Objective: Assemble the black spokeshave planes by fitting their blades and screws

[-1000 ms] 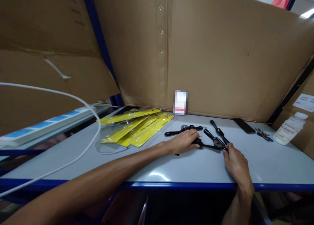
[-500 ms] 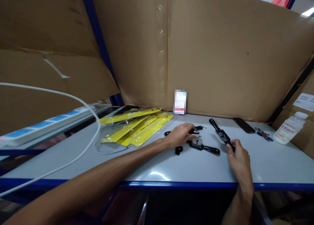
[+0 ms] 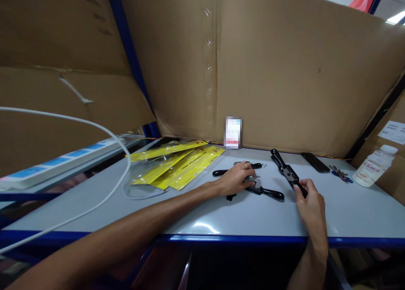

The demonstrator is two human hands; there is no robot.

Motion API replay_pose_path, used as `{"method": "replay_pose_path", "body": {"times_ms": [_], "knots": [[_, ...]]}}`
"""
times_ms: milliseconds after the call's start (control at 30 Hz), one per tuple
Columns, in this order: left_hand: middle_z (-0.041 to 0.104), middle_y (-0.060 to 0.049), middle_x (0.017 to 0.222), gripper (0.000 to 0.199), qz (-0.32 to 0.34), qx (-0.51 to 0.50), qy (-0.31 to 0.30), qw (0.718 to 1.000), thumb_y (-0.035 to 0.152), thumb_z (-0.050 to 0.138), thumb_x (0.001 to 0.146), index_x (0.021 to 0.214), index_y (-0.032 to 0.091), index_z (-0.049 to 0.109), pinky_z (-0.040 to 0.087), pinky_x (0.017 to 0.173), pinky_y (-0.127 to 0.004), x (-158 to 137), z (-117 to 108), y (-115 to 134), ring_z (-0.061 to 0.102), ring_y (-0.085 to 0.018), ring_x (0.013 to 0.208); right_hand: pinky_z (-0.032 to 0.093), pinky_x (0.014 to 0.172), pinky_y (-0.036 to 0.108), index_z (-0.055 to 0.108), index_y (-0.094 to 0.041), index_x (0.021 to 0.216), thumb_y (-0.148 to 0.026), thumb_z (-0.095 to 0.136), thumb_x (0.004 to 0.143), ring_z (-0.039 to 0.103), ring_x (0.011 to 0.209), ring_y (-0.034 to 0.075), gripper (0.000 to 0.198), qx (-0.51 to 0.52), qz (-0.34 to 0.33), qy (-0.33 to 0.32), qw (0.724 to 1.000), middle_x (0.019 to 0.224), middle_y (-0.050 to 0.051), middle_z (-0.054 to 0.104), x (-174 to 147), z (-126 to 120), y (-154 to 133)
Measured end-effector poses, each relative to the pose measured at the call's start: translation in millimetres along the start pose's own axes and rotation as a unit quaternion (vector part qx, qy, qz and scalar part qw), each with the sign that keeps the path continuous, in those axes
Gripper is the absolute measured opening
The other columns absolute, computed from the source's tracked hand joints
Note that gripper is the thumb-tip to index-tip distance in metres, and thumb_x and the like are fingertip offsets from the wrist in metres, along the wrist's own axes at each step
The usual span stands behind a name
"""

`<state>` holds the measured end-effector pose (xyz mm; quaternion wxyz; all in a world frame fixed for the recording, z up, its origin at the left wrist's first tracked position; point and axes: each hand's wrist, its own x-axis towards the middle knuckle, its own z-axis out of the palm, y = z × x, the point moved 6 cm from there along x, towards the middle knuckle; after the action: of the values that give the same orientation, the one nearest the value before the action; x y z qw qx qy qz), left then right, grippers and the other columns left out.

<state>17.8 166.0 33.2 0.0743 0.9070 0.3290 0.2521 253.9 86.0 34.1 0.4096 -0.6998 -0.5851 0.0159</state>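
Observation:
My right hand (image 3: pixel 311 205) grips the near handle of a black spokeshave (image 3: pixel 287 172), whose other handle points up and away at a slant. My left hand (image 3: pixel 237 178) reaches across two more spokeshaves lying on the table. One of these, the back spokeshave (image 3: pixel 220 172), passes partly behind that hand. The front spokeshave (image 3: pixel 272 194) has its body partly covered by the fingers. Thumb and fingers of the left hand are bent and apart, with small metal bits (image 3: pixel 257 177) close to the tips. A small black part (image 3: pixel 230 197) lies half hidden under the left hand.
Yellow blister packs (image 3: pixel 196 167) lie left of the hands. A white cable (image 3: pixel 118 178) loops in front of a power strip (image 3: pixel 63 161). A propped phone (image 3: pixel 233 132) stands at the back; a dark phone (image 3: pixel 315 162), keys (image 3: pixel 340 174) and a bottle (image 3: pixel 375 165) are right.
My left hand has shifted slightly nearer over the front spokeshave, uncovering more of the back one and covering more of the small black part. The spokeshave in my right hand has tilted a little.

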Motion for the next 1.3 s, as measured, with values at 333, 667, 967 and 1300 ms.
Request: {"method": "replay_pose_path", "body": {"times_ms": [333, 667, 967, 1300], "knots": [[0.065, 0.0, 0.07, 0.013, -0.201, -0.149, 0.126, 0.96, 0.025, 0.065, 0.085, 0.076, 0.016, 0.069, 0.038, 0.062, -0.026, 3, -12, -55, 0.054, -0.015, 0.066, 0.043, 0.075, 0.036, 0.059, -0.023, 0.101, -0.04, 0.043, 0.09, 0.068, 0.09, 0.031, 0.026, -0.004, -0.003, -0.008, 1.0, 0.092, 0.013, 0.074, -1, 1, 0], [0.068, 0.0, 0.072, 0.017, -0.16, -0.16, 0.087, 0.97, 0.028, 0.058, 0.09, 0.099, 0.016, 0.066, 0.044, 0.064, -0.027, 3, -6, -42, 0.059, -0.015, 0.064, 0.043, 0.077, 0.036, 0.056, -0.024, 0.098, -0.04, 0.043, 0.09, 0.068, 0.094, 0.031, 0.022, 0.002, -0.011, -0.023, 1.0, 0.096, 0.012, 0.074, -1, 4, -1], [0.069, -0.008, 0.09, 0.038, 0.043, 0.178, -0.102, 0.978, 0.05, 0.064, 0.093, 0.116, 0.02, 0.065, 0.049, 0.073, -0.035, -11, -13, 14, 0.067, -0.026, 0.083, 0.043, 0.076, 0.036, 0.056, -0.024, 0.097, -0.041, 0.043, 0.088, 0.067, 0.092, 0.031, 0.023, 0.001, -0.003, -0.019, 1.0, 0.095, 0.012, 0.074, -1, 3, 0], [0.073, -0.007, 0.098, 0.03, 0.003, 0.11, -0.019, 0.994, 0.024, 0.059, 0.096, 0.126, 0.018, 0.056, 0.051, 0.073, -0.033, -2, 2, 22, 0.069, -0.024, 0.087, 0.042, 0.073, 0.034, 0.056, -0.024, 0.099, -0.041, 0.043, 0.091, 0.067, 0.086, 0.029, 0.022, 0.007, -0.021, -0.019, 1.0, 0.087, 0.009, 0.072, -3, 3, -5]]}}
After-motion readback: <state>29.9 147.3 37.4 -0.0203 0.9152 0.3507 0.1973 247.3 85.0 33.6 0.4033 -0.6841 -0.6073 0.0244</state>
